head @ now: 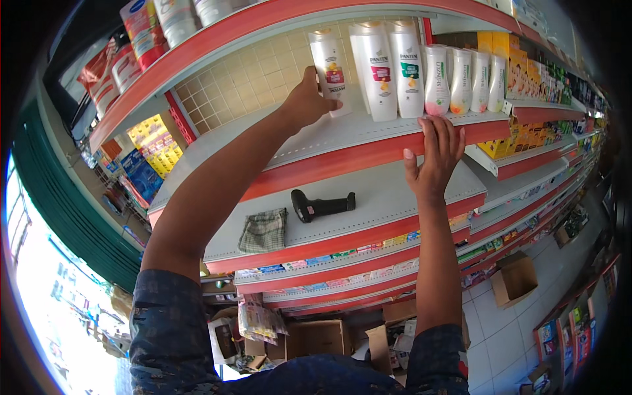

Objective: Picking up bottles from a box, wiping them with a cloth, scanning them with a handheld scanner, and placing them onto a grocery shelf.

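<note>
High on the shelf point(306, 143), my left hand point(308, 101) grips a white Pantene bottle point(334, 66) by its lower side. The label's brand name reads upside down on that bottle. To its right stand upright Pantene bottles, one with a pink label point(380, 74) and one with a green label point(409, 71). My right hand point(437, 153) holds nothing. Its fingertips rest at the shelf's red front edge, just below a Shinzui bottle with a pink base point(437, 81). More Shinzui bottles point(460, 84) continue the row rightward.
One shelf down lie a black handheld scanner point(323, 205) and a folded checked cloth point(264, 229). Packs line the shelf overhead point(143, 32). Yellow boxes point(518, 74) fill the shelf at right. Cardboard boxes point(316, 338) sit below, another box point(513, 279) on the tiled floor.
</note>
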Demonstrator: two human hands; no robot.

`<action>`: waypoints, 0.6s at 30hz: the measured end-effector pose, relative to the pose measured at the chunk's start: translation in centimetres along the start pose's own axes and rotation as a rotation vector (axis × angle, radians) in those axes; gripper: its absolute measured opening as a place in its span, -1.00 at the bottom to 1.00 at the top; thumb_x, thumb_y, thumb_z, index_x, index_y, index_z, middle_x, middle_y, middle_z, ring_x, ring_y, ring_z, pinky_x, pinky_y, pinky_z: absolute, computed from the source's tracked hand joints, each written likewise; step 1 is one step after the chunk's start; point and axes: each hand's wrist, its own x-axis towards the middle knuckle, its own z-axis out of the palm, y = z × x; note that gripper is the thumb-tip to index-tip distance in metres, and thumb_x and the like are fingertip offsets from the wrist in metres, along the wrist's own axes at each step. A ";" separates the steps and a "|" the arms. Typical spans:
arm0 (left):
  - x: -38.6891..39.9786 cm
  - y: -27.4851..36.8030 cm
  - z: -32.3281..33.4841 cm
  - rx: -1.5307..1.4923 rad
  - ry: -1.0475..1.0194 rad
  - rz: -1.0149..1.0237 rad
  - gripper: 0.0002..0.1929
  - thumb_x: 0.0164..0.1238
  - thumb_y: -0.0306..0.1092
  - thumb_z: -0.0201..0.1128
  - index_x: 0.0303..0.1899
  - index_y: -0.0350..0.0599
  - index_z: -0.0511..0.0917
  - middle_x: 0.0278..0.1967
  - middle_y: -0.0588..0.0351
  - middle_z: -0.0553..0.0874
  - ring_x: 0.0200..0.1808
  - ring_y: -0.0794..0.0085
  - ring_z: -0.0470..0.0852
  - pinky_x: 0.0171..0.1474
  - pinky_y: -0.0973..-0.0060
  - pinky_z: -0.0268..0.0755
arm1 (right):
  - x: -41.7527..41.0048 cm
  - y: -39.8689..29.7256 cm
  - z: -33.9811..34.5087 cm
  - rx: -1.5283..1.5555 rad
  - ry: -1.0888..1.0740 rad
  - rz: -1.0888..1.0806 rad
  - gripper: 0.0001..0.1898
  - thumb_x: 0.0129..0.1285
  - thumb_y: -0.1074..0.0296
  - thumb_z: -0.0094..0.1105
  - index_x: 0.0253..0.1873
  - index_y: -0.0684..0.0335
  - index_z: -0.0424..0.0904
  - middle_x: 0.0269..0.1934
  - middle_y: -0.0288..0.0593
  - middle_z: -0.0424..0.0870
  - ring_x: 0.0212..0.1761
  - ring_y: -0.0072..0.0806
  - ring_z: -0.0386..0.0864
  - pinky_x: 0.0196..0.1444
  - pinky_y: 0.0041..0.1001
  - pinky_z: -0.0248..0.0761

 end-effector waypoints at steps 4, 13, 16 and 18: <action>1.9 -0.6 0.5 0.110 -0.141 0.004 -0.32 0.23 -0.30 0.56 0.29 -0.24 0.34 0.14 -0.12 0.68 0.15 0.18 0.69 0.19 0.27 0.54 | -0.1 0.1 0.4 0.020 0.014 0.024 -0.37 0.46 -0.30 -0.06 0.25 0.18 0.56 0.22 -0.09 0.56 0.42 -0.11 0.42 0.58 0.17 -0.12; 3.3 0.7 1.9 0.060 -0.348 -0.001 -0.38 0.25 -0.24 0.55 0.29 -0.19 0.50 0.08 -0.03 0.73 0.12 0.34 0.67 0.17 0.39 0.51 | -0.4 0.4 0.7 0.017 0.016 0.032 -0.34 0.52 -0.30 -0.20 0.24 0.21 0.58 0.22 -0.05 0.59 0.41 -0.10 0.44 0.58 0.11 -0.12; 3.0 0.7 2.1 0.015 -0.354 -0.005 -0.39 0.28 -0.20 0.53 0.30 -0.18 0.51 0.11 -0.01 0.74 0.15 0.36 0.66 0.24 0.39 0.46 | -0.3 0.5 0.9 0.047 0.054 0.027 -0.40 0.44 -0.30 -0.01 0.21 0.14 0.59 0.17 -0.11 0.60 0.38 -0.14 0.47 0.58 0.14 -0.13; 3.1 0.3 2.0 0.015 -0.371 -0.009 -0.39 0.30 -0.18 0.52 0.31 -0.18 0.51 0.14 -0.01 0.73 0.18 0.37 0.66 0.28 0.39 0.44 | -0.3 0.5 0.9 0.059 0.048 0.022 -0.40 0.44 -0.29 0.01 0.21 0.14 0.59 0.17 -0.11 0.60 0.38 -0.15 0.46 0.58 0.14 -0.13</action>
